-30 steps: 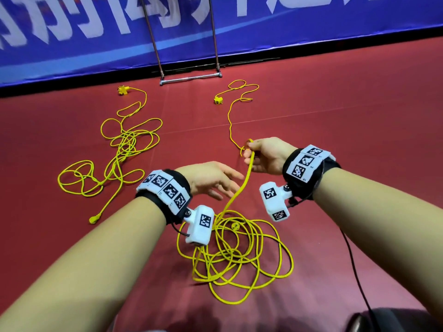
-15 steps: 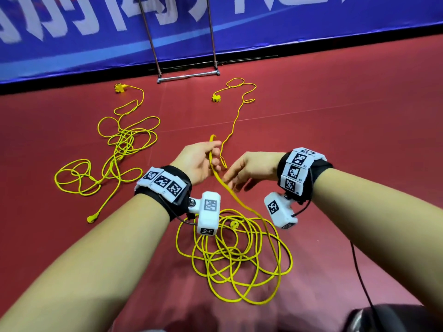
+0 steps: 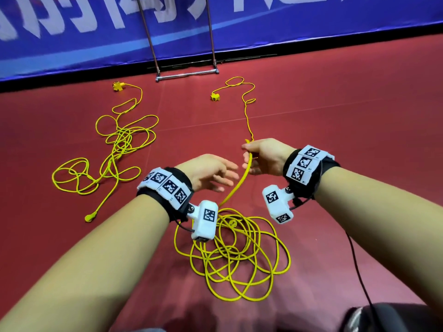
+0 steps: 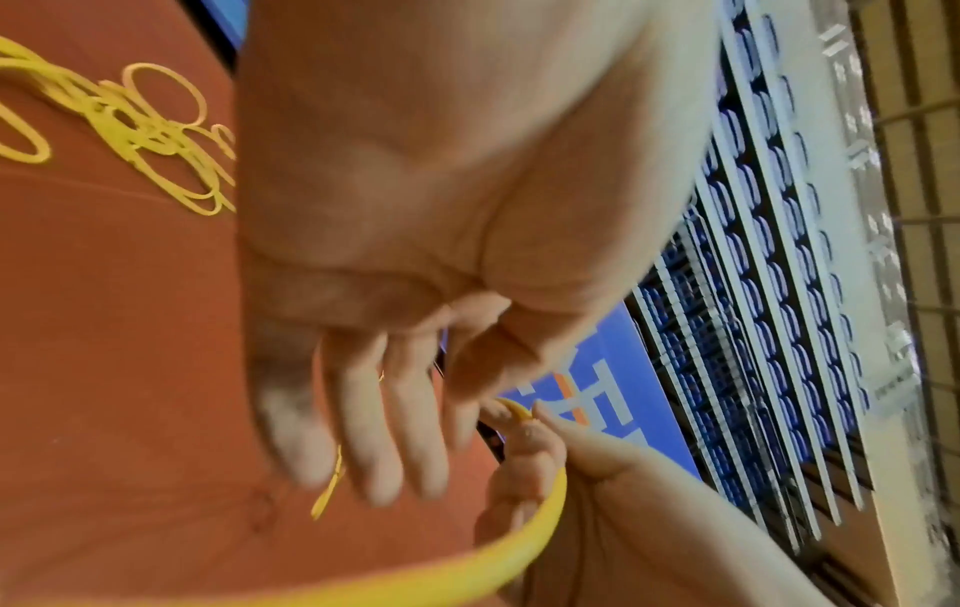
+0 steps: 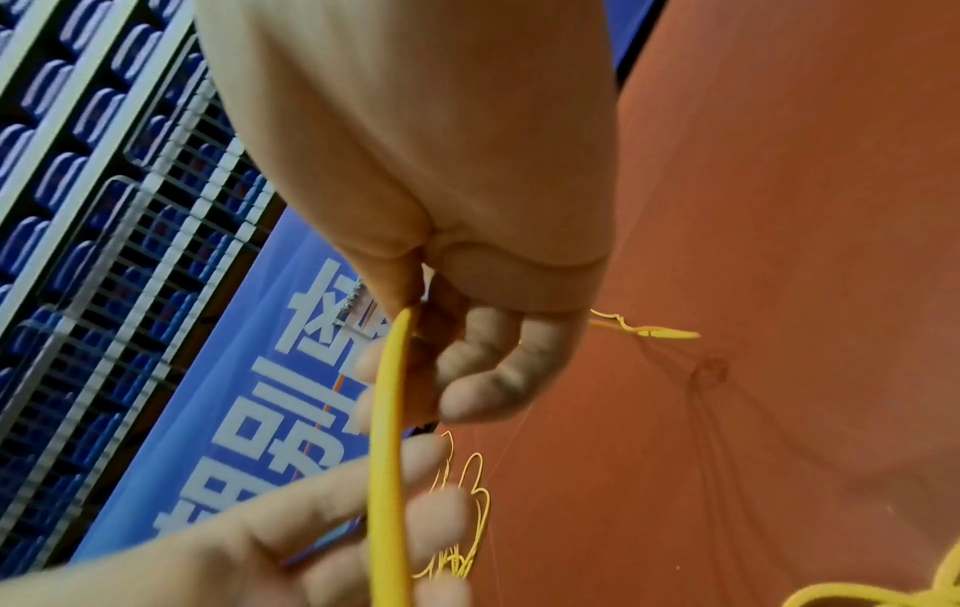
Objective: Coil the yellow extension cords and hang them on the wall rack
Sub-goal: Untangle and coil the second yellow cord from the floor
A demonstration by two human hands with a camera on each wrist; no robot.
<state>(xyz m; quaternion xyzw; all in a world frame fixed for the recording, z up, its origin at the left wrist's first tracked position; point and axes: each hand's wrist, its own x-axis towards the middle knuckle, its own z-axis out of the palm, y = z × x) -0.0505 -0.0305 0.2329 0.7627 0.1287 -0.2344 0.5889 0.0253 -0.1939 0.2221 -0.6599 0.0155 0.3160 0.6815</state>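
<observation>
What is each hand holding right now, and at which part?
The right hand grips the yellow cord mid-length, between the floor pile and the far socket. The left hand holds nothing.

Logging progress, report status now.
Right hand grips near yellow extension cord. Left hand open beside it. Second yellow cord tangled on floor.

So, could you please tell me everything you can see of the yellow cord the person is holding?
The cord is thin, bright yellow and looks rubber-coated. Its near part lies in a loose pile of overlapping loops on the red floor. From there one strand rises to the right hand, which grips it. Beyond the hand it runs off along the floor in small bends to a yellow end block near the metal stand. The left hand, fingers spread, is beside the raised strand, not gripping it.
</observation>
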